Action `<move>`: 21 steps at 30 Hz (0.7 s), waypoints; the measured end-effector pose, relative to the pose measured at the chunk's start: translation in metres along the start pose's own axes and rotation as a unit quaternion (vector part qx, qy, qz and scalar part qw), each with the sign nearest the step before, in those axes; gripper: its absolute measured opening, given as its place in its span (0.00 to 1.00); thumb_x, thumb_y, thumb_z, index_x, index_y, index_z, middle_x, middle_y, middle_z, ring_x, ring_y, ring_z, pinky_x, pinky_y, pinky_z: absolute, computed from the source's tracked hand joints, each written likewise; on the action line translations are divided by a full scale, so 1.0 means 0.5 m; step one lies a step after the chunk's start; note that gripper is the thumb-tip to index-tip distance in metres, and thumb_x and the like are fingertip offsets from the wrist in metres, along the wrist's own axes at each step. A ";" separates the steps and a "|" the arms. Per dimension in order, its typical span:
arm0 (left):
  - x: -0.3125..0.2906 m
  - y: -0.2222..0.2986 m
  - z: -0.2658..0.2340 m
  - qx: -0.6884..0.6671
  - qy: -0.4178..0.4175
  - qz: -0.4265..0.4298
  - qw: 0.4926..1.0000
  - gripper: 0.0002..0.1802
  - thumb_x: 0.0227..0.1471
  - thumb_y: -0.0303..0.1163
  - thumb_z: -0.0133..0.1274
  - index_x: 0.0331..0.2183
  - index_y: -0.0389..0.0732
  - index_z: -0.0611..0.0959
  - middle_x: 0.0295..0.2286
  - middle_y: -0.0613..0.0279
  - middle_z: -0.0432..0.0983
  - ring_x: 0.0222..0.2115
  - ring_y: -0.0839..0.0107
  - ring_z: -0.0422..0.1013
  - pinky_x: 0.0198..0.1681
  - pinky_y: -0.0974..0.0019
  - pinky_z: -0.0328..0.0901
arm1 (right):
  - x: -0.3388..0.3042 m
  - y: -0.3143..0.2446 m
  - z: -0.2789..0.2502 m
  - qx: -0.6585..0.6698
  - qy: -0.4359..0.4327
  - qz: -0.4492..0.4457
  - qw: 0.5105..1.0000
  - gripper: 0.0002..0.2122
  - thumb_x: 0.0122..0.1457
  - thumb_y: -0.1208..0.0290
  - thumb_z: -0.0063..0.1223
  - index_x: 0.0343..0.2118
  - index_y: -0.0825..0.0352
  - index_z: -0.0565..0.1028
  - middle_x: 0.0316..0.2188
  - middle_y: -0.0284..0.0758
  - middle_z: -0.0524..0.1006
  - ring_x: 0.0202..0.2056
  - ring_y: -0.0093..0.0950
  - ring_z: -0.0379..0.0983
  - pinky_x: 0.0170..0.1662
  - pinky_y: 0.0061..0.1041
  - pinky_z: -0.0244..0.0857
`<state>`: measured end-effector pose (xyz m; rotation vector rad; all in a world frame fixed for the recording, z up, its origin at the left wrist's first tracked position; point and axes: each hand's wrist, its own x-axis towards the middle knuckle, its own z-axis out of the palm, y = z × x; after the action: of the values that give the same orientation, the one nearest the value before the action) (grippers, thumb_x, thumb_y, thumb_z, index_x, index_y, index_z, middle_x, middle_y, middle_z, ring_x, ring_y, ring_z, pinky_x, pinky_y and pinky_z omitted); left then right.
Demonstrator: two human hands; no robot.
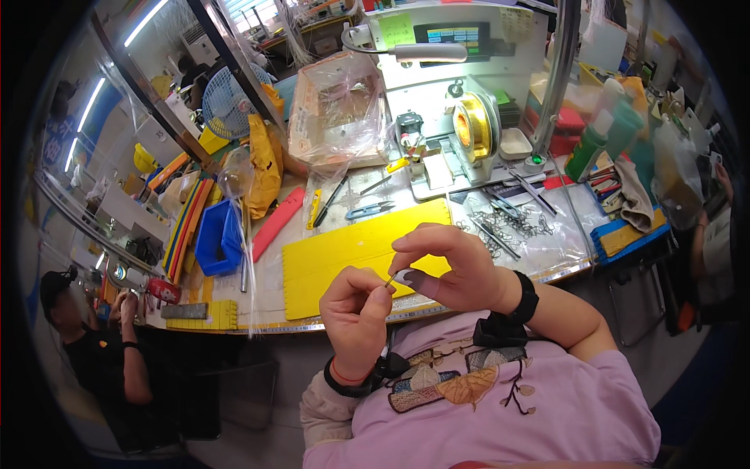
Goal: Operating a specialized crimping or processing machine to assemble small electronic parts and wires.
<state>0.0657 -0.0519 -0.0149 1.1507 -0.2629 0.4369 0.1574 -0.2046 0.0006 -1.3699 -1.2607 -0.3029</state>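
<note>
Over the front edge of a yellow board [344,270], my two hands meet at the fingertips. My left hand [355,316] is closed in a pinch on a small, thin, brass-coloured piece [390,280]. From the other side, my right hand [465,266] reaches the same piece with thumb and forefinger. A grey-white covering wraps part of the right thumb. The piece is too small for me to tell its exact kind. Beyond the board lie blue-handled snips [370,210], and to its right a heap of small wire pieces [522,223].
A machine with a yellow spool [474,125] stands at the back. Left of it is a plastic-lined box [340,109]. A blue bin [221,238] and a red strip [279,223] lie left. A tool tray [625,227] sits right. Another person [101,344] works at far left.
</note>
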 end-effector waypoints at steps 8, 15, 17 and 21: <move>0.028 0.003 -0.048 -0.130 0.075 0.014 0.989 0.03 0.53 0.22 0.46 0.27 0.38 0.71 0.17 0.68 0.61 0.13 0.82 0.50 0.16 0.74 0.48 | 0.006 -0.006 0.009 0.034 -0.023 0.193 0.980 0.20 0.61 0.75 0.49 0.55 0.67 0.61 0.37 0.38 0.77 0.38 0.31 0.76 0.42 0.28 0.68; -0.027 0.049 -0.256 -0.198 0.136 0.055 0.969 0.03 0.58 0.30 0.45 0.31 0.44 0.70 0.17 0.72 0.56 0.12 0.82 0.47 0.15 0.75 0.44 | -0.005 -0.002 0.004 0.042 -0.019 0.191 0.980 0.20 0.59 0.79 0.46 0.55 0.67 0.60 0.36 0.39 0.77 0.38 0.26 0.74 0.44 0.25 0.66; -0.070 0.082 -0.353 -0.196 0.195 0.108 0.955 0.02 0.58 0.30 0.45 0.32 0.44 0.71 0.17 0.72 0.56 0.12 0.82 0.47 0.15 0.75 0.44 | -0.003 -0.008 0.003 0.062 -0.014 0.207 0.976 0.20 0.60 0.79 0.46 0.54 0.68 0.60 0.36 0.39 0.76 0.38 0.26 0.73 0.44 0.25 0.66; -0.168 0.153 -0.515 -0.173 0.248 0.212 0.929 0.03 0.58 0.28 0.45 0.32 0.42 0.73 0.18 0.71 0.57 0.13 0.81 0.47 0.15 0.75 0.44 | 0.008 -0.008 0.030 0.098 -0.034 0.235 0.967 0.19 0.60 0.78 0.47 0.54 0.69 0.60 0.36 0.40 0.75 0.36 0.25 0.72 0.44 0.24 0.65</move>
<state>-0.0495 0.1941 -0.0881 0.6012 -0.1335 1.0033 0.1487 -0.1914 0.0018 -1.4667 -0.9535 0.1944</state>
